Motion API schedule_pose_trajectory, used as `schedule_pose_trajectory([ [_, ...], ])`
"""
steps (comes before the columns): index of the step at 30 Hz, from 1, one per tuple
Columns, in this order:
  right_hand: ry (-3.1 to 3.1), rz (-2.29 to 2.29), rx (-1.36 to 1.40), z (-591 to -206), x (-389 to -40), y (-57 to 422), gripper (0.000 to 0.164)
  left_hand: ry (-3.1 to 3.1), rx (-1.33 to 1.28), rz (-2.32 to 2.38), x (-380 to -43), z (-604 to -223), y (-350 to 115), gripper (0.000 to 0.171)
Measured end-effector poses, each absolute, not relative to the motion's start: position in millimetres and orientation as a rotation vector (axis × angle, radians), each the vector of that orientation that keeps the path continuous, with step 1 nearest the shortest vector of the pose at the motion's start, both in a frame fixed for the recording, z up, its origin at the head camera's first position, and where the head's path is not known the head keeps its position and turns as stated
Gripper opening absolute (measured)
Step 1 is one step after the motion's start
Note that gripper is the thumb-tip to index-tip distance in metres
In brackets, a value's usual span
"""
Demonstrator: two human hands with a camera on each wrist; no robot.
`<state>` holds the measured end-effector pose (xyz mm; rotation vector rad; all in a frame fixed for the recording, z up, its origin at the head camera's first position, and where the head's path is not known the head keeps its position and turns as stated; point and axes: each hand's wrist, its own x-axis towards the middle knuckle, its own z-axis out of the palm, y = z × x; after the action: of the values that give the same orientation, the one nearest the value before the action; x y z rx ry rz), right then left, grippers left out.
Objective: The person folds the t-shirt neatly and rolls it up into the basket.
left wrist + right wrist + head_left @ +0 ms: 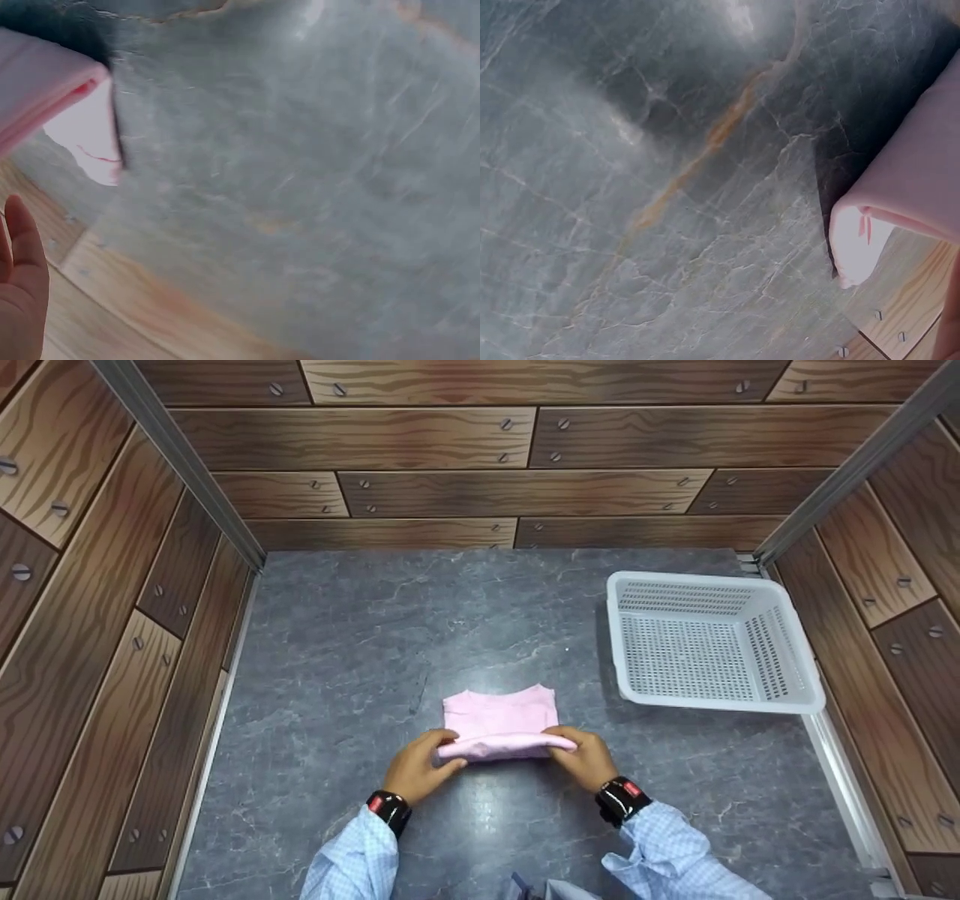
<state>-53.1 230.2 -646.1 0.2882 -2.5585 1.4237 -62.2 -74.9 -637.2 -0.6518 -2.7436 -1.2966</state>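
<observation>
A small pink shirt (501,712) lies on the grey marbled surface, its curved neckline toward the far wall. Its near part is folded up into a thick, slightly raised roll. At the left end of that fold, my left hand (421,765) holds the cloth between thumb and fingers. My right hand (586,757) pinches the right end. The left wrist view catches the folded pink cloth (52,82) at upper left, with part of the left hand (22,292) below it. In the right wrist view, the shirt's folded corner (915,172) shows at right; most of that hand is out of frame.
A white perforated plastic basket (806,675) stands at the right, beyond my right hand. Wood-patterned walls (435,439) enclose the surface at the back and both sides. Something dark and grey (562,889) pokes in at the bottom edge, too cut off to identify.
</observation>
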Motion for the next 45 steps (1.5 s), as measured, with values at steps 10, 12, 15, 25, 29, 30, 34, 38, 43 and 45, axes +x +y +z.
schedule_pose_trajectory([
  [10,-2.518,1.592,0.094,-642,-76,220,0.018,-2.767,-0.327,-1.587,-76,-646,-79,0.020],
  [12,-2.515,1.606,0.074,-642,-81,219,0.022,-2.746,-0.281,-1.609,-81,-646,-76,0.016],
  [15,-2.541,1.636,0.057,-628,-82,216,0.028,-2.718,-0.222,-1.629,-89,-647,-73,0.013],
  [25,-2.653,1.657,-0.169,-657,-92,234,0.019,-2.681,-0.009,-1.705,-113,-646,-62,0.016],
  [29,-2.700,1.605,-0.310,-656,-101,231,0.022,-2.676,0.072,-1.749,-122,-647,-56,0.019],
  [30,-2.711,1.589,-0.344,-656,-103,230,0.023,-2.683,0.090,-1.749,-125,-648,-54,0.020],
  [34,-2.731,1.570,-0.483,-656,-115,227,0.029,-2.747,0.134,-1.713,-133,-655,-50,0.028],
  [38,-2.635,1.667,-0.542,-662,-122,226,0.030,-2.843,0.087,-1.646,-132,-665,-50,0.051],
  [43,-2.530,1.807,-0.417,-674,-120,226,0.042,-2.936,-0.024,-1.623,-124,-675,-51,0.071],
  [45,-2.558,1.805,-0.386,-676,-118,225,0.048,-2.943,-0.057,-1.626,-122,-678,-51,0.071],
])
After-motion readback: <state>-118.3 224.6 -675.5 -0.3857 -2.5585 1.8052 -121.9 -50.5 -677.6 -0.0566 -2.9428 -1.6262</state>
